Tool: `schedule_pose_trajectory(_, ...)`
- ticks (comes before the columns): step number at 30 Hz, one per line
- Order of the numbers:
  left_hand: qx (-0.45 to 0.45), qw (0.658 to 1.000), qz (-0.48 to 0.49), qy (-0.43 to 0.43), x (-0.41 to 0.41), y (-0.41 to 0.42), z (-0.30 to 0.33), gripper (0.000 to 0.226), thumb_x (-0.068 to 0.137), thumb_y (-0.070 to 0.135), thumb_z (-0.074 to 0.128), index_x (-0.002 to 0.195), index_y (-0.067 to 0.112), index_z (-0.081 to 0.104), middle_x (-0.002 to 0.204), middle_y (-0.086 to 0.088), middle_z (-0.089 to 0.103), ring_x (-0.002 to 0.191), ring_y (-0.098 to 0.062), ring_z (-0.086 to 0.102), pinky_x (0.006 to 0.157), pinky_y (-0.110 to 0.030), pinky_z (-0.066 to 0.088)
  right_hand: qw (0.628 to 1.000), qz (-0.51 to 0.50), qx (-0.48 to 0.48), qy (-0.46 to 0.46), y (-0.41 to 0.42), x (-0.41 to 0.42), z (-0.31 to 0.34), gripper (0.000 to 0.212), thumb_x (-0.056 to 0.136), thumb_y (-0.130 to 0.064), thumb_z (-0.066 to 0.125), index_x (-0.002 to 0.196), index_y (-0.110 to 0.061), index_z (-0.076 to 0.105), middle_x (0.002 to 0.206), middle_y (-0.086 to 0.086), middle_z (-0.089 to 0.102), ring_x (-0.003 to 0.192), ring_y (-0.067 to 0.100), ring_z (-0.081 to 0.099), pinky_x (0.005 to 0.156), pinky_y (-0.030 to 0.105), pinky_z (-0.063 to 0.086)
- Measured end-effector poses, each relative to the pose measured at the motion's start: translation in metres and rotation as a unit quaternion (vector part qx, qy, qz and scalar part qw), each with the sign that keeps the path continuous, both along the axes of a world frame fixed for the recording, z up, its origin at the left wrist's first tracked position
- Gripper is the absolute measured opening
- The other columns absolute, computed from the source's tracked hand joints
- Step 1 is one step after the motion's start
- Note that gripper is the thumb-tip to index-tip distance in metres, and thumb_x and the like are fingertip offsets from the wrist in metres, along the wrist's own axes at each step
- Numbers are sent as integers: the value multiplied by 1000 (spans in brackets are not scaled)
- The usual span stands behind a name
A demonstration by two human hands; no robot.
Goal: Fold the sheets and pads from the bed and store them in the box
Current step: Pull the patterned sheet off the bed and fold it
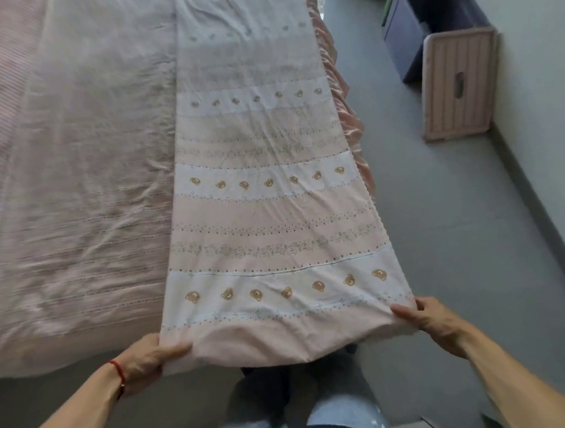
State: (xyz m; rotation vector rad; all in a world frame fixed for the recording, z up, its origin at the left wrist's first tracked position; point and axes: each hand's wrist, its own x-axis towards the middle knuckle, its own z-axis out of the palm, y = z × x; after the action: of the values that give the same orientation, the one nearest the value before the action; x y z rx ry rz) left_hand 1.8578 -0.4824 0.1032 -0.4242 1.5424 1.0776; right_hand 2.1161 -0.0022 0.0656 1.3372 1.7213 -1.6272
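A pink and white sheet (268, 214) with rows of small bear prints lies folded into a long strip along the right side of the bed. My left hand (144, 358) grips its near left corner. My right hand (426, 317) grips its near right corner. The near end hangs slightly over the foot of the bed, stretched between both hands. A dark blue storage box (406, 41) stands open on the floor at the upper right, next to the wall.
A pale pink pad or sheet (75, 193) covers the rest of the bed on the left. A pink ribbed panel (455, 87) leans against the box. Grey floor (440, 220) runs between bed and wall. My legs stand at the foot of the bed.
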Motion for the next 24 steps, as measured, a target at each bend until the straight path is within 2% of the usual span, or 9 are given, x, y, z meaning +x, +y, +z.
schedule_pose_trajectory(3, 13, 1000, 5, 21, 0, -11, 19, 41, 93, 20, 64, 123, -8, 65, 124, -25, 68, 111, -37, 69, 102, -48, 53, 999, -9, 5, 32, 2, -2, 26, 92, 49, -76, 83, 109, -8, 74, 107, 0, 79, 100, 20, 73, 87, 32, 55)
schedule_pose_trajectory(5, 3, 997, 10, 81, -4, -19, 42, 45, 96, 31, 58, 114, -8, 69, 115, -23, 72, 104, -33, 72, 102, -48, 53, 999, -10, 28, 39, 0, -10, 46, 78, 69, -74, 77, 109, -7, 74, 109, 8, 78, 92, 22, 72, 81, 33, 54)
schedule_pose_trajectory(8, -6, 985, 39, 168, -19, -6, 72, 42, 104, 29, 48, 101, -7, 70, 83, -9, 78, 68, -14, 75, 60, -21, 58, 995, -2, 93, 36, 0, -28, 67, 39, 98, -46, 63, 103, -9, 74, 113, 18, 74, 81, 23, 63, 69, 34, 50)
schedule_pose_trajectory(10, 5, 983, 71, 171, -37, 2, 80, 40, 105, 31, 48, 104, -4, 66, 73, -5, 77, 59, -13, 73, 48, -21, 55, 991, -20, 127, 45, 4, -44, 80, 38, 96, -46, 65, 102, -9, 74, 101, 16, 72, 76, 26, 61, 64, 36, 51)
schedule_pose_trajectory(13, 79, 979, 137, 125, -63, 4, 82, 44, 100, 38, 52, 121, 2, 65, 105, -13, 77, 90, -25, 76, 68, -35, 64, 995, -45, 53, 67, 21, -60, 104, 61, 76, -51, 86, 109, -1, 74, 104, 15, 75, 87, 32, 68, 78, 49, 58)
schedule_pose_trajectory(16, 148, 977, 148, 44, -70, -4, 78, 39, 97, 14, 60, 134, 2, 61, 134, -23, 63, 120, -40, 64, 96, -53, 54, 996, -27, -58, 59, 37, -60, 119, 81, 59, -36, 96, 122, 6, 67, 120, 23, 72, 107, 38, 69, 90, 52, 60)
schedule_pose_trajectory(19, 167, 974, 143, 49, -74, -7, 74, 40, 89, -5, 64, 128, -6, 63, 133, -29, 61, 115, -40, 66, 93, -49, 58, 996, -14, -33, 85, 40, -69, 124, 61, 74, -30, 91, 118, 6, 68, 116, 28, 72, 102, 41, 68, 90, 52, 59)
schedule_pose_trajectory(22, 131, 970, 166, 118, -90, -3, 78, 23, 87, 3, 65, 107, 1, 76, 117, -24, 71, 95, -31, 72, 75, -41, 63, 988, -31, 101, 113, 38, -93, 124, 31, 97, -27, 67, 110, 0, 71, 109, 34, 69, 86, 37, 63, 77, 49, 52)
schedule_pose_trajectory(24, 94, 969, 149, 170, -104, 1, 82, 22, 91, 9, 67, 110, 3, 75, 115, -22, 71, 96, -30, 68, 75, -42, 59, 977, -4, 184, 106, 35, -113, 126, 25, 102, -29, 62, 109, -7, 73, 105, 30, 69, 79, 31, 60, 67, 40, 50)
